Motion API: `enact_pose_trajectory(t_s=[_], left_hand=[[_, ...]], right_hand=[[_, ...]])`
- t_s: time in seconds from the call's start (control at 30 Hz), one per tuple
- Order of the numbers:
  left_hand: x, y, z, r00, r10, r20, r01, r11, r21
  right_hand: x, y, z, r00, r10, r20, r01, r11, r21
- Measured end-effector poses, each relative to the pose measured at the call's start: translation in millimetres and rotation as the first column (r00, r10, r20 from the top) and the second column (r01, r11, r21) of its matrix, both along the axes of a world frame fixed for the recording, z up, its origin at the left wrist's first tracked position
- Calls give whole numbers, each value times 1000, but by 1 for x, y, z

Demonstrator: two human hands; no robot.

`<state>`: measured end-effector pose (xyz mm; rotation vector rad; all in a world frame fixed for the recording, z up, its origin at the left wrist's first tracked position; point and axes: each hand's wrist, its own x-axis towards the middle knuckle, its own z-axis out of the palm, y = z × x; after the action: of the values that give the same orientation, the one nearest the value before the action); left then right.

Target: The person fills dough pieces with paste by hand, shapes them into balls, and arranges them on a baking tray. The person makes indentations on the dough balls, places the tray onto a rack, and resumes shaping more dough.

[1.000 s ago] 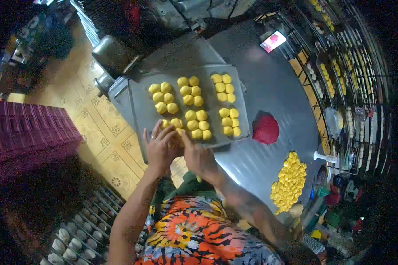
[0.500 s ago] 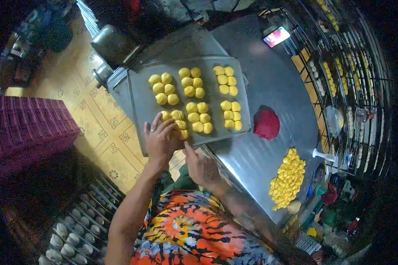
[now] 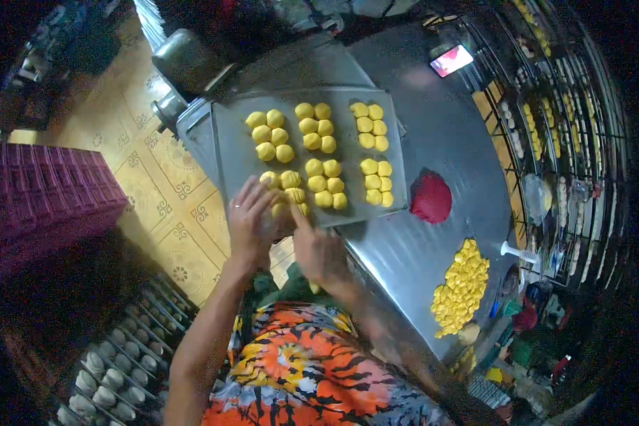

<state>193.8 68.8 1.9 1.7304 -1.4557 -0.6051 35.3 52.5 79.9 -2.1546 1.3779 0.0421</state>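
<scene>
- Shirt (image 3: 298, 355), orange-patterned, nearest.
- Right hand (image 3: 321, 255): index stretched to ridged ball (image 3: 296, 194), other fingers curled; hold on anything impossible to tell.
- Left hand (image 3: 250, 220): fingers spread over neighbouring balls (image 3: 269, 177), perhaps for steadying; grasp hidden.
- Six yellow clusters on tray (image 3: 233, 153), likely spaced against sticking.
- Tray partly off table (image 3: 405, 263), probably for close reach.
- Yellow pieces (image 3: 461, 287), red lump (image 3: 431, 199): separate heaps, presumably by colour.
- Phone (image 3: 452, 61), lit, beside rack (image 3: 571, 149); no legible labels or writing.
</scene>
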Motion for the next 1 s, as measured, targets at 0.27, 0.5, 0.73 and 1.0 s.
enact_pose_trajectory(t_s=[0.27, 0.5, 0.73, 1.0], left_hand=[[20, 3, 12, 964, -61, 258, 30, 992, 121], [26, 11, -4, 977, -47, 206, 31, 997, 77], [23, 8, 5, 983, 14, 181, -32, 995, 96], [21, 7, -9, 993, 17, 117, -24, 998, 53]], right_hand=[[18, 1, -39, 996, 10, 87, 7, 981, -193], [53, -33, -35, 992, -55, 117, 82, 968, -237], [15, 29, -15, 999, -17, 31, 22, 986, -167], [42, -4, -33, 995, -66, 75, 82, 967, -240]])
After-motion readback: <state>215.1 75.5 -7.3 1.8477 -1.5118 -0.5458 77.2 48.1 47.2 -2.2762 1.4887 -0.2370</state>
